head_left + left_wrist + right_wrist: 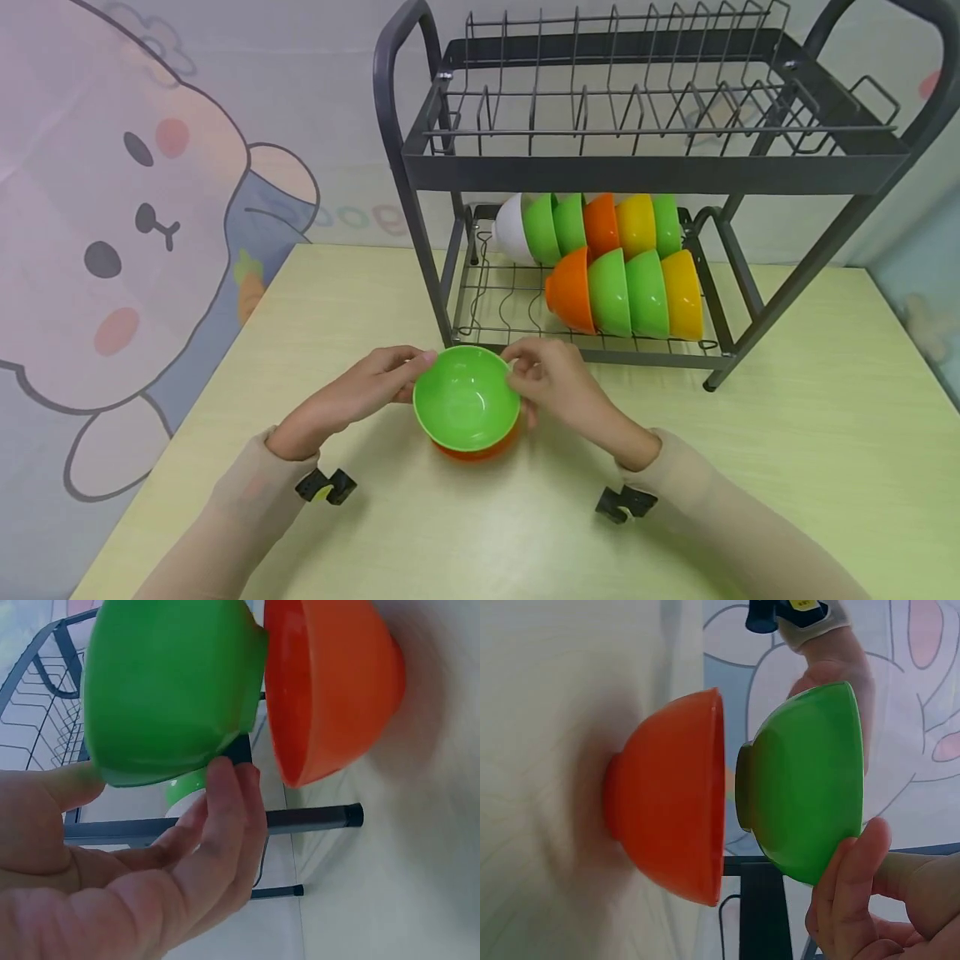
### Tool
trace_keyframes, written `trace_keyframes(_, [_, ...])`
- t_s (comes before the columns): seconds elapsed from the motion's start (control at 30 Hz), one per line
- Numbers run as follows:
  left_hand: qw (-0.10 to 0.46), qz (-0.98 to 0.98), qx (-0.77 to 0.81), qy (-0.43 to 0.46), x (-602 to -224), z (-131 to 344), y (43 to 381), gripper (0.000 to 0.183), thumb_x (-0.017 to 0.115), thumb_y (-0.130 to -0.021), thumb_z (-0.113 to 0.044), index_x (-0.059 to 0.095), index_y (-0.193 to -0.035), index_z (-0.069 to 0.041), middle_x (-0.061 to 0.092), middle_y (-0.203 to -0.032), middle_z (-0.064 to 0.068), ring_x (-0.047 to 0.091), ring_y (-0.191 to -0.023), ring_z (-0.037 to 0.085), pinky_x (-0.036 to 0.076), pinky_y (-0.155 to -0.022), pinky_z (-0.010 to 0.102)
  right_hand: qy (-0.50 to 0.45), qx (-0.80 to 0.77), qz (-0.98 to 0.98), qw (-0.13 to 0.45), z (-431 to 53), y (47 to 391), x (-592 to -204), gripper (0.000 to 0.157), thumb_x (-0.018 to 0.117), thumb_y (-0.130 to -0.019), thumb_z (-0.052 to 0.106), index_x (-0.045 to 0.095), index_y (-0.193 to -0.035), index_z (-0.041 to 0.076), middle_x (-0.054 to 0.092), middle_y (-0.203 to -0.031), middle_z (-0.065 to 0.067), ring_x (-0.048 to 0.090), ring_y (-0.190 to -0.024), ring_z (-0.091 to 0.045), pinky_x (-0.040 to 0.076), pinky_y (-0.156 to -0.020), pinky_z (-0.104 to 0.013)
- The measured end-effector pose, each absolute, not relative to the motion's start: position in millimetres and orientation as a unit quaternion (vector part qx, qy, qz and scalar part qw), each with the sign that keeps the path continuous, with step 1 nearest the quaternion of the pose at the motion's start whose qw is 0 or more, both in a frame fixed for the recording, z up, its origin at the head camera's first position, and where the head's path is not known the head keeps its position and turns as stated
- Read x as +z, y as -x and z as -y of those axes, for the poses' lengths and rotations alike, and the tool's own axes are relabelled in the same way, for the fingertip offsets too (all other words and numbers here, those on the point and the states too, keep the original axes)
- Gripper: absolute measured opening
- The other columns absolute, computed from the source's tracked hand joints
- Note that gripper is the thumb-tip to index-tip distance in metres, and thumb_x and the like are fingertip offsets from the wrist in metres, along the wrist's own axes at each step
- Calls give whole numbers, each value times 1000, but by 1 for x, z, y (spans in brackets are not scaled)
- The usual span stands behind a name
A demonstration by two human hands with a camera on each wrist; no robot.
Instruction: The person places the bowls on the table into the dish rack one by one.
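Observation:
A green bowl [467, 400] is held upright just above an orange bowl [480, 454], which stands on the table. In the right wrist view a narrow gap shows between the foot of the green bowl [810, 780] and the rim of the orange bowl [671, 799]. My left hand [371, 387] holds the green bowl's left side, thumb at the rim and fingers [225, 817] lower on its outside. Opposite it, my right hand [555, 379] pinches the rim on the right, with its fingers [847, 892] against the outer wall.
Right behind the hands stands a dark two-tier dish rack [652, 173]. On its lower tier two rows of bowls lean on their sides, among them an orange bowl [572, 290], a yellow bowl [682, 296] and a white bowl [513, 232]. The light wooden table [810, 467] extends around it.

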State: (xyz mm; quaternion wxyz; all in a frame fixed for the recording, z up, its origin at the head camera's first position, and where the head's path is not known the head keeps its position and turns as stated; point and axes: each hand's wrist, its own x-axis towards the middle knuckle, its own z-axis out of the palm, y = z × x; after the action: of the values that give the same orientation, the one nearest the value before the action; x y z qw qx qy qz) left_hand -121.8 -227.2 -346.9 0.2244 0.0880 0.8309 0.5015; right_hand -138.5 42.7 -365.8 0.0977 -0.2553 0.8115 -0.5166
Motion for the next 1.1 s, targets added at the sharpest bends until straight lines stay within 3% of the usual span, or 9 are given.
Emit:
trace_keyframes(0.23, [294,-742,594,-97,-346,227,122,62,41,-108,-40,34,-148,8,53,-137,22,60,-120,31,49,-101,41,252,-547,-792,102,-45,137,-357,24,63,-91,-9,63,-115,-10,65,-81,-10,62,-47,-21,54,-46,-32])
trace_keyframes(0.4, [320,-703,624,-121,-346,228,122,60,35,-110,-37,31,-149,8,55,-133,20,64,-114,27,51,-99,42,237,-567,-782,107,-46,135,-352,25,62,-91,-10,62,-116,-11,66,-82,-12,62,-48,-23,56,-48,-36])
trace_keyframes(0.8, [313,-687,643,-130,-342,225,122,56,38,-109,-34,34,-144,9,61,-124,15,66,-108,28,53,-95,45,214,-591,-771,105,-52,136,-350,29,67,-90,-7,63,-119,-10,65,-82,-13,64,-50,-26,58,-52,-35])
trace_keyframes(1.1, [307,-688,643,-139,-336,217,124,53,38,-109,-34,36,-142,7,54,-129,21,64,-111,33,53,-96,45,185,-597,-780,40,-82,137,-351,25,72,-94,13,67,-114,-1,61,-74,-14,59,-47,-28,51,-48,-31])
